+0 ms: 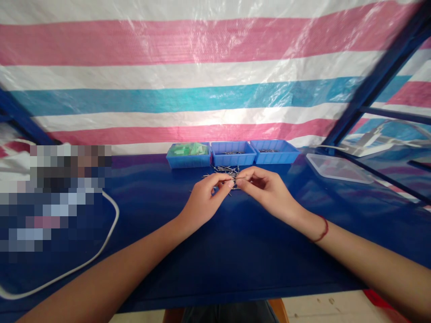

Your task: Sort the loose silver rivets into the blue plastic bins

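My left hand [209, 195] and my right hand [266, 190] meet over the middle of the blue table [235, 251], fingertips nearly touching. Each is closed in a pinch. Between the fingertips shows a thin bit, too small to make out. Right behind and below my fingers lies a loose pile of thin metal pieces [227, 170], like screws or nails. Behind the pile three blue bins stand in a row: the left bin [188, 160] holds green bags, the middle bin [234, 159] and the right bin [276, 157] hold some metal pieces.
A clear plastic lid [338, 168] lies at the right, near a white device [370, 141] behind the blue frame [362, 89]. A white cable [112, 229] curves over the left side, beside a blurred-out area. A striped sheet [202, 45] hangs behind.
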A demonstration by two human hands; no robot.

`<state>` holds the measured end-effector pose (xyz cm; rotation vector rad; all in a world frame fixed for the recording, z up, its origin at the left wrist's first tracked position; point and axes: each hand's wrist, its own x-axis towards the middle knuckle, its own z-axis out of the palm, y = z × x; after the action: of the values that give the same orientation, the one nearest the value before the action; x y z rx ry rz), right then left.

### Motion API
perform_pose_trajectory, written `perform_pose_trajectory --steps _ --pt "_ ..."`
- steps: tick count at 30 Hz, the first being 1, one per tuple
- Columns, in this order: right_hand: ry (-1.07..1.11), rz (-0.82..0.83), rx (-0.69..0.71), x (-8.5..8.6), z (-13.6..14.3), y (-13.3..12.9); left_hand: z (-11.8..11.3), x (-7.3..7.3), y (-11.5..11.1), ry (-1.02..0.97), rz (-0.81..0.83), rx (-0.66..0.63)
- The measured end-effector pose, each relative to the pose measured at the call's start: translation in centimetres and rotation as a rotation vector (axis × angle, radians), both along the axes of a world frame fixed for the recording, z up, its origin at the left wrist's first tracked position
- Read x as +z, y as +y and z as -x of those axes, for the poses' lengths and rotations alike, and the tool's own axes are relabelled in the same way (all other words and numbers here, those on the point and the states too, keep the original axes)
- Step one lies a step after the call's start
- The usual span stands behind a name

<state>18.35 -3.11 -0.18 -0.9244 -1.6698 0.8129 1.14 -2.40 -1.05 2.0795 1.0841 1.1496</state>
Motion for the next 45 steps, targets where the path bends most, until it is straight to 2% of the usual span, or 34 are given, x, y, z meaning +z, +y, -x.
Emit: perform_pose_trajectory --steps 5,9,13,16,18,21,24,28,32,36,43,45 --pt "0.062 0.03 -0.007 0.1 0.1 -0.2 -0.1 -0.1 0.1 -0.027 0.016 0.004" --pt "0.029 -0.007 -0.021 -0.1 0.0 -0.2 -0.1 -0.3 0.0 -0.028 -0.006 -0.002" --pt "-0.153 -0.119 -0.051 0.1 -0.2 -0.5 -0.2 -0.4 0.0 -0.024 -0.086 0.002" --pt "-0.321 -0.208 -0.081 0.5 -0.7 0.1 0.2 0.1 0.2 0.023 -0.156 0.029" --pt "-0.335 -0.232 -0.192 0.9 -1.6 1.3 1.0 1.0 0.5 0.122 -0.182 0.051" --pt "-0.283 -0.236 -0.541 1.5 -4.3 4.2 2.8 2.6 1.2 0.405 -0.187 0.049" --pt "-0.395 -0.183 -0.823 1.4 -7.7 7.2 4.8 3.6 2.0 0.689 -0.152 0.02" --pt "-0.579 -0.176 -0.901 0.4 -10.2 8.9 6.2 3.7 2.5 0.823 -0.017 -0.022" --pt "-0.578 -0.223 -0.841 -0.3 -9.4 8.2 6.0 3.7 2.2 0.813 0.053 -0.047" --pt "-0.597 -0.26 -0.646 -0.7 -6.9 6.5 5.5 3.3 1.8 0.825 0.075 -0.068" --pt "-0.587 -0.289 -0.28 -0.8 -2.6 3.0 4.8 1.8 1.8 0.868 -0.071 -0.155" --pt "-0.574 -0.287 -0.164 -0.8 -1.7 2.2 4.3 1.6 1.6 0.817 -0.118 -0.154"
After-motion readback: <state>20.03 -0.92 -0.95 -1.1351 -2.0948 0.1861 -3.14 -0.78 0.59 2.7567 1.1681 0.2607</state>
